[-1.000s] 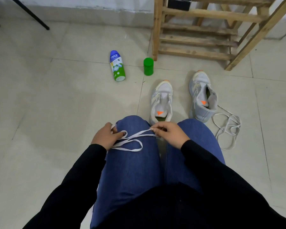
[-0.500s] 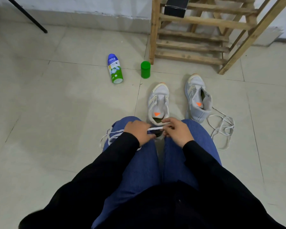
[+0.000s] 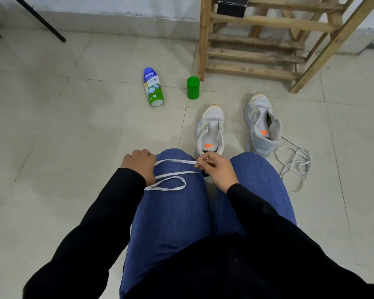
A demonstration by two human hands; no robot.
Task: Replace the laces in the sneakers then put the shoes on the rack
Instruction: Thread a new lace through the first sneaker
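A white lace (image 3: 173, 175) lies stretched and looped over my left knee. My left hand (image 3: 139, 166) grips it at the outer side of that knee, fingers curled. My right hand (image 3: 215, 168) pinches the lace's other end between the knees. Two pale grey sneakers with orange tabs stand on the floor beyond my knees: the left sneaker (image 3: 210, 128) just past my right hand, the right sneaker (image 3: 261, 125) further right, both without laces. A second white lace (image 3: 295, 165) lies loose on the tiles beside the right sneaker. The wooden rack (image 3: 266, 42) stands behind.
A blue and green spray can (image 3: 153, 87) lies on the tiles left of the shoes, with a green cap (image 3: 193, 87) upright beside it. A black box (image 3: 232, 5) sits on the rack. A black stand leg (image 3: 39, 19) crosses the far left floor.
My left hand slid back from the middle to the outer side of my left knee, drawing the lace taut across it. My right hand stayed between the knees, pinching the end.
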